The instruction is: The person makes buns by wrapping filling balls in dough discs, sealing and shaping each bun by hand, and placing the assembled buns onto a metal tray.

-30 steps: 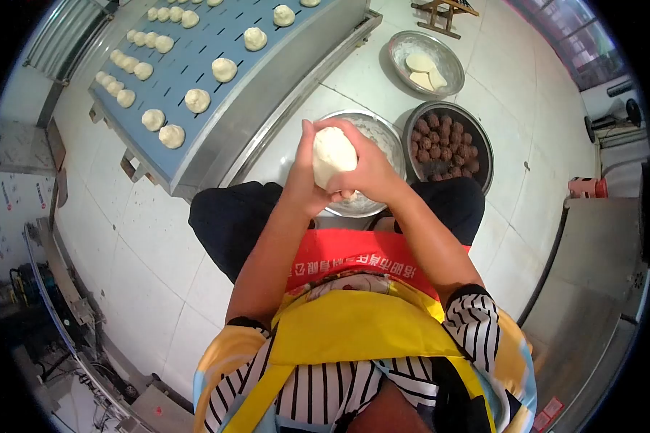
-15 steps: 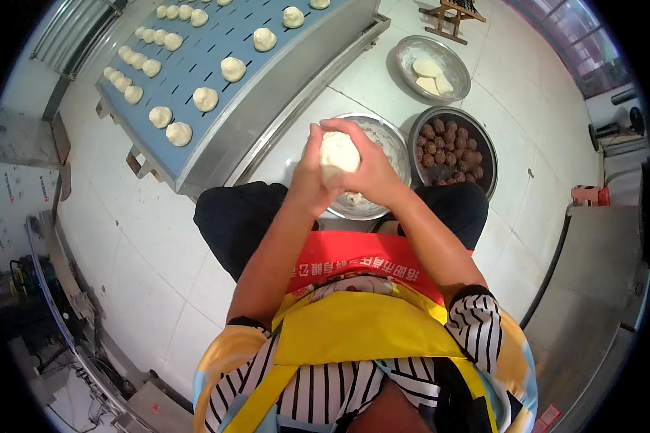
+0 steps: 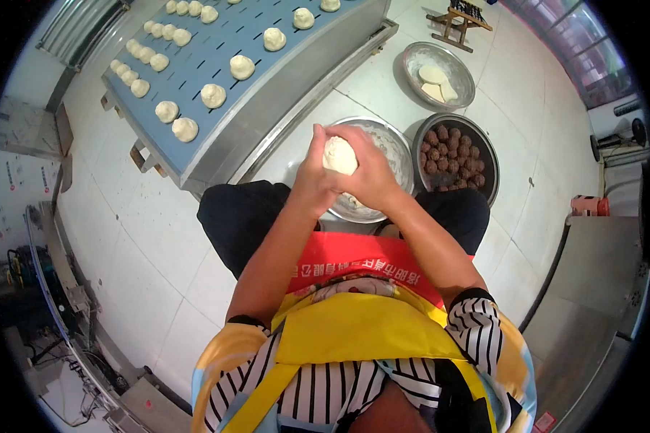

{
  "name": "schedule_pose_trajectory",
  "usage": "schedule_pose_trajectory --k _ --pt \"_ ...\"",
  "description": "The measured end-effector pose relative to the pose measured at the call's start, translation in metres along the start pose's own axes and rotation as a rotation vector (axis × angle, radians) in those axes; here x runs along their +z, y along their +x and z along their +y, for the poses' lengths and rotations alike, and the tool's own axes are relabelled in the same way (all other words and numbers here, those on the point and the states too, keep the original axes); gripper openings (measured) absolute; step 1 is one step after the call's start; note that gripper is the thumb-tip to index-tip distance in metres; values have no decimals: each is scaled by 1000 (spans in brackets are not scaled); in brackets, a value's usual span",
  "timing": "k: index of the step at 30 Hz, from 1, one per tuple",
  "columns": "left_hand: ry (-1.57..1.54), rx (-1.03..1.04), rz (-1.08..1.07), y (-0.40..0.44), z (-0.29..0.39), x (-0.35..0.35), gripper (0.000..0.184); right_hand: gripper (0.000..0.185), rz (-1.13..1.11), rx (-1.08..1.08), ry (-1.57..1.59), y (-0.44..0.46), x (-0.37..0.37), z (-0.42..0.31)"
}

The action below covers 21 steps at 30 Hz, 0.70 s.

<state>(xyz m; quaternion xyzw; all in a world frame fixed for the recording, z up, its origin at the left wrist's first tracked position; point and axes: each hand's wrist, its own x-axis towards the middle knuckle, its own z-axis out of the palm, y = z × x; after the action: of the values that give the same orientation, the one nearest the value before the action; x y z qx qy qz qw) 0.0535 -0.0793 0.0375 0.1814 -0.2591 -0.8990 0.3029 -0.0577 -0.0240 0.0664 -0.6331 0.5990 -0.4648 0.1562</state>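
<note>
- Okay, so both hands are busy: the left hand (image 3: 312, 177) and the right hand (image 3: 372, 169) are cupped together around one pale dough ball (image 3: 339, 156), and its top pokes out between them.
- Grip-wise, neither one is loose. The left has its thumb pointing up along one side of the ball, the right has its fingers curled over the far side. Can't tell how hard they're squeezing.
- That ball is held up over the left side of a shiny metal bowl (image 3: 399, 155), which has white smears inside. Hands block the bowl's left rim, so no clue if anything touches it.
- Just right of that bowl there's a dark pan (image 3: 492, 169) with a pile of brown balls (image 3: 451, 155) in it.
- Past the pan's far edge, on the tiled floor (image 3: 152, 245), sits another bowl (image 3: 464, 72) with a few flat pale pieces (image 3: 433, 76) bunched together.
- Over on the left is a blue board (image 3: 202, 61) with slots and a metal frame. Dough buns (image 3: 185, 129) run spaced out along its right edge, starting by the near corner, while tighter rows of them line the left edge.
- Also a small stool (image 3: 455, 25) up beyond the second bowl, and the person's wearing a red and yellow apron (image 3: 368, 328).
</note>
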Motion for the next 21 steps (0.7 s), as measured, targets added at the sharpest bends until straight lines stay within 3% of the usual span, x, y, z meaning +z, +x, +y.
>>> schedule_pose_trajectory --k 3,6,9,12,15,18,21 --pt "19 -169 25 -2 11 -5 66 69 -176 240 298 1 -6 -7" --pt "-34 -69 105 -2 5 6 65 71 -5 111 -103 -3 6 0" --pt "21 -182 114 -9 20 6 65 75 -170 173 338 1 -5 -11" --pt "-30 -95 127 -4 4 1 65 79 -74 71 -28 -1 6 4" --pt "415 -7 -44 -12 11 -9 65 79 -127 173 306 -2 0 -7" --pt "44 -153 72 -10 10 -8 57 79 -260 329 455 4 -9 -14" --pt "-46 -86 222 -13 5 13 58 80 -96 252 218 0 7 2"
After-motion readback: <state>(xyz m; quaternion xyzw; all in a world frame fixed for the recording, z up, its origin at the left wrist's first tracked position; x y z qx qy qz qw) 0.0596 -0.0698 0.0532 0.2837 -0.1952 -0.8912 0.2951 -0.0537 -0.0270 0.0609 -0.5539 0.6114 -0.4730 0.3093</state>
